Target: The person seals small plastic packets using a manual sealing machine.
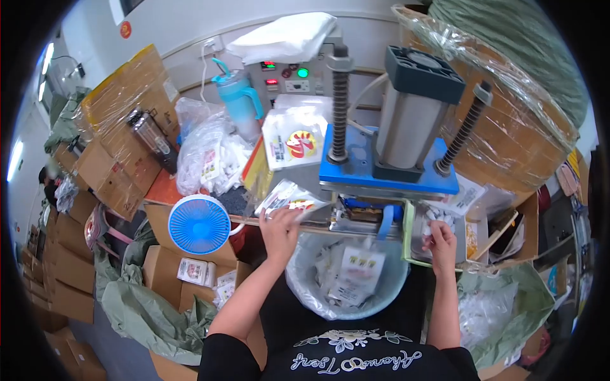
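My left hand (279, 233) is closed on the lower edge of a printed plastic pouch (289, 196), left of the press. Behind that pouch lies a stack of white printed pouches (296, 141) with a red and yellow design. My right hand (440, 244) has its fingers pinched together over a green-rimmed tray (408, 240) of small white pieces; what is between the fingertips is too small to make out. Between my hands stands the press with a blue plate (389, 166) and a metal cylinder (406, 120). Below it, a lined bin (298, 279) holds printed pouches (359, 270).
A blue fan (199, 227) stands left of my left hand. Behind are a turquoise jug (239, 101), a clear bag of pouches (213, 155) and a dark bottle (152, 140). Open cartons (162, 267) stand low left; a wrapped carton (495, 95) stands back right.
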Action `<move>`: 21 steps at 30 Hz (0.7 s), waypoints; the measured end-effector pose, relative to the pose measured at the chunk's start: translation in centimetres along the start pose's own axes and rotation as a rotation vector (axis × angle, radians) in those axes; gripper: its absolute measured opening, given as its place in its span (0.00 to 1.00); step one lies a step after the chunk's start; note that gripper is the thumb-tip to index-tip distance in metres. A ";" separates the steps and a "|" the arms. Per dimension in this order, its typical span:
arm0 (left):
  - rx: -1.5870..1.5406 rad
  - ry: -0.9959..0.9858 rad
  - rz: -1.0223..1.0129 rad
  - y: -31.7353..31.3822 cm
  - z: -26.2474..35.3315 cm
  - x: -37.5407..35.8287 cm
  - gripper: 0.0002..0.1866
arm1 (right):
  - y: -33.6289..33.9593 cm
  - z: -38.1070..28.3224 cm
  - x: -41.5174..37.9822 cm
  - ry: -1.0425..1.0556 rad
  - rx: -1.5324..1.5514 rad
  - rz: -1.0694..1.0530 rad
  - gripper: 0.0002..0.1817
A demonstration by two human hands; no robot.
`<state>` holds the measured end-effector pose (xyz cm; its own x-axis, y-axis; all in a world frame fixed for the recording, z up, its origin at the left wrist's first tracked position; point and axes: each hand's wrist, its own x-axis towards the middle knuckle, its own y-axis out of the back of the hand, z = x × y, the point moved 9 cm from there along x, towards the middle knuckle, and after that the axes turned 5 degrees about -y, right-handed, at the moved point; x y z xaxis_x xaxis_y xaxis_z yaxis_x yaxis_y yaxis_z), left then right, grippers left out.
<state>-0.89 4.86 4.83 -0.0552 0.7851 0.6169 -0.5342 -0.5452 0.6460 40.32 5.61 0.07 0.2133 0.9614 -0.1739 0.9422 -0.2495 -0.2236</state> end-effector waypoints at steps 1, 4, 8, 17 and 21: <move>-0.065 0.022 -0.012 0.8 1.2 0.3 0.06 | -0.3 -0.5 -0.2 0.039 -0.086 -0.020 0.09; -0.226 0.068 -0.098 1.5 5.2 0.2 0.06 | -1.7 -2.0 -1.2 0.199 -0.277 -0.027 0.07; -0.866 0.476 -0.327 -5.3 6.6 -6.1 0.06 | -7.0 -3.6 -3.5 0.312 -0.394 -0.088 0.07; -0.751 0.444 -0.461 -7.2 6.2 -9.7 0.12 | -13.2 -2.4 -6.5 0.420 -0.784 -0.346 0.06; -0.776 0.466 -0.593 -9.8 5.6 -10.9 0.17 | -12.8 -1.7 -6.4 0.452 -0.887 -0.369 0.12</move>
<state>9.69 0.01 -5.67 0.1601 0.9864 -0.0382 -0.9607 0.1646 0.2235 27.30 2.86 5.70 -0.2201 0.9596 0.1751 0.7808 0.0658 0.6213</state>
